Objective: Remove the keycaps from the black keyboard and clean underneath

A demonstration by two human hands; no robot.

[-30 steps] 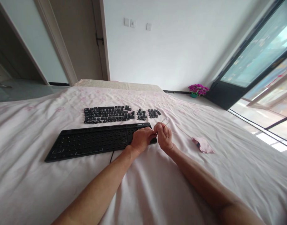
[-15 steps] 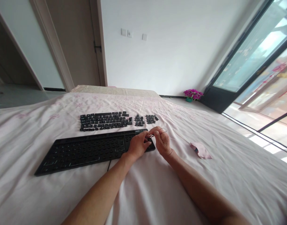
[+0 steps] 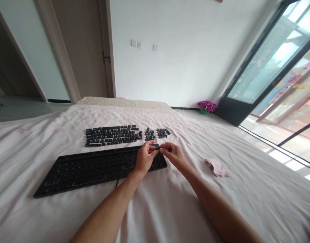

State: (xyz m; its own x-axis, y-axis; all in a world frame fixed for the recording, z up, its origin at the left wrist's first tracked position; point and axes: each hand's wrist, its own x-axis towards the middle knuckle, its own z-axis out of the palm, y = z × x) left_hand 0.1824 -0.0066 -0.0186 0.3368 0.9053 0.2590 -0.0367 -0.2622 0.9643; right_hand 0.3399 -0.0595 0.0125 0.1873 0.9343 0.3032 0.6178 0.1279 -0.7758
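Note:
A black keyboard (image 3: 94,168) lies on the bed with its switches bare of keycaps. Over its right end, my left hand (image 3: 145,156) is closed, thumb and fingers pinching a small black keycap (image 3: 157,147). My right hand (image 3: 173,153) meets it from the other side, its thumb and forefinger pressed together at the same keycap. Thin wires of what looks like a keycap puller (image 3: 166,142) stick out above the right fingers; most of it is hidden. Beyond the keyboard, loose black keycaps (image 3: 114,135) lie in rows, grouped as on a keyboard.
A pale pink floral sheet (image 3: 155,209) covers the bed. To the right of my hands lies a small crumpled pink cloth (image 3: 217,167). A dark cable (image 3: 116,184) runs from the keyboard's near edge. Purple flowers in a green pot (image 3: 203,111) stand on the floor by the wall.
Both hands have lifted slightly off the keyboard's right end, and the fingertips now meet around the keycap. My right hand has turned so its fingers point left. The view has tilted up slightly.

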